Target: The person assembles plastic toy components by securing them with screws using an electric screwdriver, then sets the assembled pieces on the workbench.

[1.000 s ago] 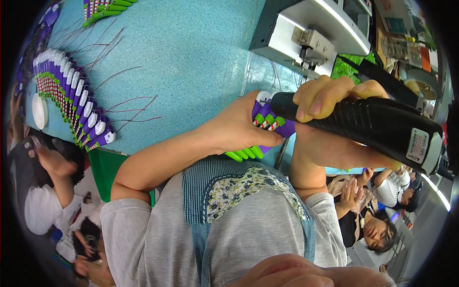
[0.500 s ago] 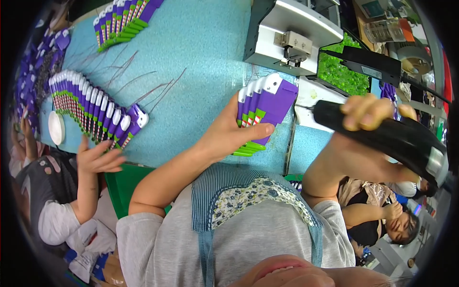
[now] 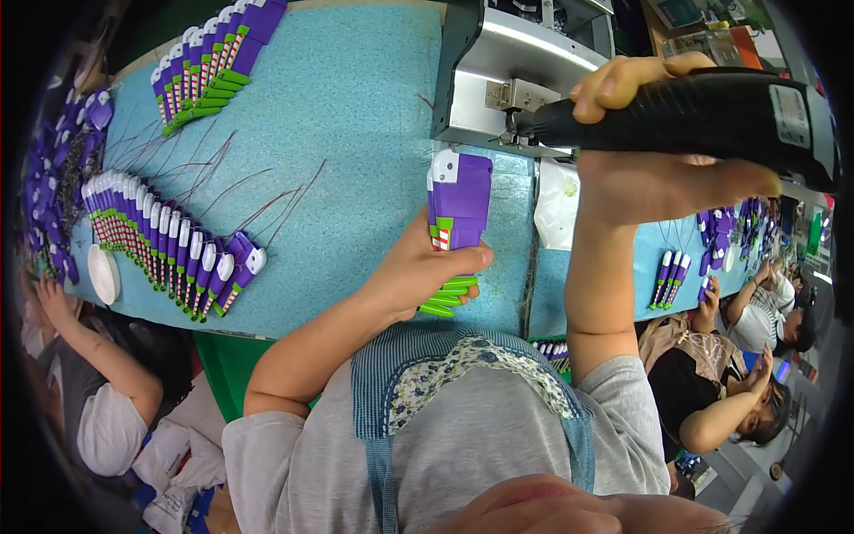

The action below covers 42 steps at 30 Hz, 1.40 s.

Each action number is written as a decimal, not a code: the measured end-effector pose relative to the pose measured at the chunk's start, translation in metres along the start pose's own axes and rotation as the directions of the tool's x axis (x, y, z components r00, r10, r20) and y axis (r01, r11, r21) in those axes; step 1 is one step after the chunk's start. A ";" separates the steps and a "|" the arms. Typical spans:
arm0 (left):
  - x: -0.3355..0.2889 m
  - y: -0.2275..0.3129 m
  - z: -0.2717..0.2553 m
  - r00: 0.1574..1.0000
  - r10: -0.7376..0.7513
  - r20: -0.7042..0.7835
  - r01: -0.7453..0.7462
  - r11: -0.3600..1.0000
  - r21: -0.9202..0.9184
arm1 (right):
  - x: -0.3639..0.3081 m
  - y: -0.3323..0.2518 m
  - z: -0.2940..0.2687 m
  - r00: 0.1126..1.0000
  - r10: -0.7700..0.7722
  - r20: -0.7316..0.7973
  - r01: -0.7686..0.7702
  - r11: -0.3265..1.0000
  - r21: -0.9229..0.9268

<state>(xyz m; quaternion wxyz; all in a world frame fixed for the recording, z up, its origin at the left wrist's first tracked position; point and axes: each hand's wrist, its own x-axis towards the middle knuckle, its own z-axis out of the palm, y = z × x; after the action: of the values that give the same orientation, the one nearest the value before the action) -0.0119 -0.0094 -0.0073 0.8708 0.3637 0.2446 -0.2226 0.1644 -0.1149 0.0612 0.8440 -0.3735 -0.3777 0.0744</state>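
Observation:
My left hand (image 3: 422, 274) is closed around a few stacked purple, white and green plastic pieces (image 3: 464, 196), held upright above the blue table. Red-and-white stripes show on their sides, and green ends stick out below my fingers. My right hand (image 3: 636, 187) grips a black electric screwdriver (image 3: 703, 111), raised and lying nearly level. Its tip points left and meets the small metal outlet (image 3: 523, 96) on the front of a grey screw feeder (image 3: 480, 67). Whether a screw sits on the tip is too small to tell.
A curved row of similar pieces (image 3: 165, 236) lies at left on the blue table (image 3: 311, 98), with another group (image 3: 209, 62) beyond it. Thin dark red wires (image 3: 267, 209) trail nearby. A white round lid (image 3: 104, 274) sits at the left edge. Co-workers sit on both sides.
My right hand has swung the screwdriver up and left to the feeder outlet. The pieces in my left hand have shifted left and turned more upright. A co-worker's hand at left has drawn back.

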 end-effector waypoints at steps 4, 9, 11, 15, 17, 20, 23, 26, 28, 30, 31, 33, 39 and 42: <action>0.000 0.002 0.000 1.000 -0.028 0.005 0.028 1.000 -0.010 | -0.011 -0.010 0.017 0.997 0.022 -0.072 -0.028 0.996 -0.084; -0.001 0.002 -0.003 0.996 -0.092 0.016 0.091 0.995 0.037 | -0.020 -0.020 0.034 0.998 0.056 -0.017 -0.057 0.995 -0.088; -0.004 0.000 -0.002 0.996 -0.090 0.023 0.090 0.996 0.021 | -0.024 -0.016 0.030 0.998 0.038 0.044 -0.032 0.989 -0.144; -0.004 -0.004 -0.002 0.998 -0.047 0.038 0.045 0.998 0.045 | -0.029 -0.011 0.024 0.997 0.040 0.073 -0.033 0.995 -0.098; -0.002 -0.004 -0.003 0.998 -0.046 0.048 0.044 0.998 0.047 | -0.031 -0.009 0.025 0.996 0.008 0.086 0.003 0.993 -0.120; 0.000 -0.002 -0.003 0.997 -0.036 0.069 0.033 0.998 0.056 | -0.035 -0.008 0.024 0.999 0.040 0.007 -0.039 0.993 -0.115; -0.001 -0.002 -0.002 0.998 -0.033 0.051 0.030 0.997 0.074 | -0.032 -0.007 0.024 1.000 0.019 0.014 -0.017 0.996 -0.089; 0.002 0.002 0.001 0.997 -0.063 0.034 0.059 0.994 0.092 | -0.018 -0.015 0.023 0.996 0.090 -0.004 -0.090 0.993 -0.081; 0.003 0.001 -0.004 0.997 -0.075 0.013 0.073 0.994 0.079 | 0.000 -0.015 0.014 0.998 0.012 0.068 -0.005 0.995 -0.100; 0.006 0.002 -0.002 0.982 -0.142 0.122 0.132 0.988 0.082 | 0.018 -0.019 -0.005 0.978 -0.070 0.197 0.097 0.986 -0.134; 0.005 0.001 -0.004 0.985 -0.135 0.109 0.127 0.989 0.078 | 0.018 -0.009 -0.009 0.979 -0.028 0.204 0.048 0.995 -0.092; 0.004 -0.001 -0.008 0.990 -0.112 0.087 0.111 0.994 0.018 | 0.009 0.000 -0.001 0.989 -0.012 0.149 0.025 0.996 -0.085; 0.001 0.004 -0.006 0.984 -0.149 0.094 0.150 0.989 -0.006 | -0.023 -0.021 0.029 0.997 0.078 -0.019 -0.080 0.994 -0.081; 0.000 0.008 -0.001 0.986 -0.129 0.106 0.130 0.991 -0.004 | -0.037 -0.014 0.033 0.982 0.065 -0.178 -0.070 0.997 -0.023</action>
<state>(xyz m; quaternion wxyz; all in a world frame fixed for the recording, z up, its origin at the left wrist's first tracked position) -0.0080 -0.0034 -0.0038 0.8682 0.3299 0.2224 -0.2964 0.1136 -0.1211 0.0641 0.8656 -0.4037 -0.2894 0.0640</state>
